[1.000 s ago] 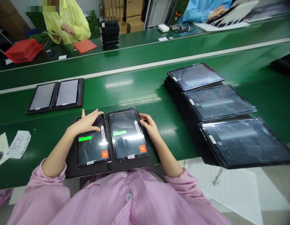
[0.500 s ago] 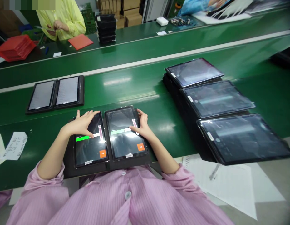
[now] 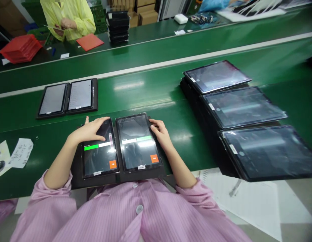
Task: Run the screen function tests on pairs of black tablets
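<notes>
Two tablets lie side by side on black covers in front of me. My left hand (image 3: 89, 132) is spread over the top of the left tablet (image 3: 99, 158); its fingers reach the upper right corner and the thumb lies above the screen. That screen shows a green and white bar, a slim volume slider and an orange "Fail" button. My right hand (image 3: 161, 134) rests at the upper right edge of the right tablet (image 3: 138, 154), fingers loosely bent and apart, thumb against the rim. Its screen has a bar green on the right half and an orange button.
Two lit tablets (image 3: 80, 94) stand farther left. Several dark-screened tablets (image 3: 269, 153) line the right. Paper notes (image 3: 21, 153) lie at left. Across the green bench are a red stack (image 3: 21, 48), a black stack (image 3: 118, 25) and a person in yellow (image 3: 81, 18).
My right thumb has drawn back from the right tablet's screen to its edge. That tablet's slider has vanished and its green half is now on the right. My left hand stays put.
</notes>
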The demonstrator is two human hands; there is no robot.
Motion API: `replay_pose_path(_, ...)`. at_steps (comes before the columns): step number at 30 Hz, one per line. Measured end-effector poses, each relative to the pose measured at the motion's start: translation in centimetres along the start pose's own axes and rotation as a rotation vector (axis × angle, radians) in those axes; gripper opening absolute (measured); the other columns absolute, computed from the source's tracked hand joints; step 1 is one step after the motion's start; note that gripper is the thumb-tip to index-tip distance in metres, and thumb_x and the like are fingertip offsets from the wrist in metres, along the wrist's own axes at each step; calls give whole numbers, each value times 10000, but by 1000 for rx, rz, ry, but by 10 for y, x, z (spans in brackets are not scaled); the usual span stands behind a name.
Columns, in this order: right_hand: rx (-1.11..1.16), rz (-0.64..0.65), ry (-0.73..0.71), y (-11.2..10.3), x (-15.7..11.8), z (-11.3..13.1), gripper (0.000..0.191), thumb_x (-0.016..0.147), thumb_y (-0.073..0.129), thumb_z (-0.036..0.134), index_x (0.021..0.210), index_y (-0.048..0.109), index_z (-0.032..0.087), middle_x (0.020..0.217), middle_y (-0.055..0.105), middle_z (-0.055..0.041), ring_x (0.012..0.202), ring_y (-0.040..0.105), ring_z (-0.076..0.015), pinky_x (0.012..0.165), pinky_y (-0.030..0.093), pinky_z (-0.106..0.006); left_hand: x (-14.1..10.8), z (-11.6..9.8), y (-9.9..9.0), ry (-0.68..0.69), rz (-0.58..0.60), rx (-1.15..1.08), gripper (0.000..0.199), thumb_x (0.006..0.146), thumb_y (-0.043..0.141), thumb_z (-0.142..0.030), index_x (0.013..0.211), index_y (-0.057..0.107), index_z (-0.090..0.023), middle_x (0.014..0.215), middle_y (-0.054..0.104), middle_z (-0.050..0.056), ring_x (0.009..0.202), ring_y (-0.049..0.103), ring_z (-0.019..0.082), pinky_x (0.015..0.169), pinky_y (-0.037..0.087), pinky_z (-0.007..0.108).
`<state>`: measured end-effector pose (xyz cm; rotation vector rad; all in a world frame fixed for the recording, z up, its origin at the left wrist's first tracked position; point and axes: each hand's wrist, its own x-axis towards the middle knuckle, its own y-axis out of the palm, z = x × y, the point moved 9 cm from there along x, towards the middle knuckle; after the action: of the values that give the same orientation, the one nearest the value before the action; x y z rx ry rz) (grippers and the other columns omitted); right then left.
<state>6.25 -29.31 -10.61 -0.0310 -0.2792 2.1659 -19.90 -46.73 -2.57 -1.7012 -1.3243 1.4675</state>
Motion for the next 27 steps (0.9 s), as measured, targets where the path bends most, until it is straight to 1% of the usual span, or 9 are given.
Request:
replay_pose_path(4,-13,2,-12,0,1,3,420,911,606,553,1206,669,261,1146,536,-80,1042,573,-269,950,502,-429,6,-8,12,22,40,24,1066,800,704,-578,1601,71,-272,1658,180,204,1533,129,399,1144,1,744)
replay_pose_path(7,-5,-8,-18,-2,1,3,415,933,582,564,1199,678,260,1159,557,-79,1069,570,-273,975,488,-436,6,-8,17,11,46,86,1186,735,771,-567,1607,37,-241,1653,75,261,1532,25,425,1121,-66,754)
replay_pose_path(9,-6,-17,-26,-3,1,4,422,937,574,575,1190,682,255,1162,568,-83,1108,558,-283,984,481,-439,3,-4,14,23,25,47,1180,748,764,-566,1607,16,-258,1661,78,241,1533,45,422,1114,-103,750)
replay_pose_path(11,-15,-23,-30,-3,2,5,425,940,565,582,1183,685,255,1158,575,-86,1138,547,-291,984,480,-441,0,2,7,28,-6,-63,1107,805,704,-594,1603,-2,-294,1669,136,191,1531,138,399,1121,-109,741)
replay_pose_path(14,-28,-19,-16,-2,3,2,418,936,564,573,1188,684,262,1156,566,-84,1098,564,-283,956,498,-438,-1,9,-4,14,-74,-113,827,917,546,-617,1586,150,-334,1653,258,126,1516,242,355,1151,-73,720)
replay_pose_path(18,-24,-22,-10,-2,5,-2,400,882,628,531,1160,687,251,1120,553,-79,1006,591,-263,893,531,-427,7,-4,3,66,-43,-19,568,973,458,-602,1474,430,-336,1624,327,130,1536,192,325,1177,29,703)
replay_pose_path(22,-22,-58,6,-5,5,-6,333,846,665,506,1039,680,236,1063,603,-76,957,615,-258,864,551,-429,13,-17,15,89,10,20,477,944,516,-621,1307,602,-323,1653,248,147,1541,111,388,1121,-54,764)
replay_pose_path(24,-15,-81,24,-6,4,-6,326,828,682,518,978,671,228,1022,627,-76,909,629,-254,851,565,-436,14,-20,18,82,25,25,485,917,550,-643,1274,628,-323,1672,184,139,1537,77,422,1106,-79,774)
replay_pose_path(27,-11,-123,25,-7,2,-4,317,808,701,521,908,671,221,982,640,-78,872,638,-253,828,582,-434,15,-23,18,74,7,48,489,912,544,-660,1254,643,-324,1671,189,139,1527,95,449,1096,-83,785)
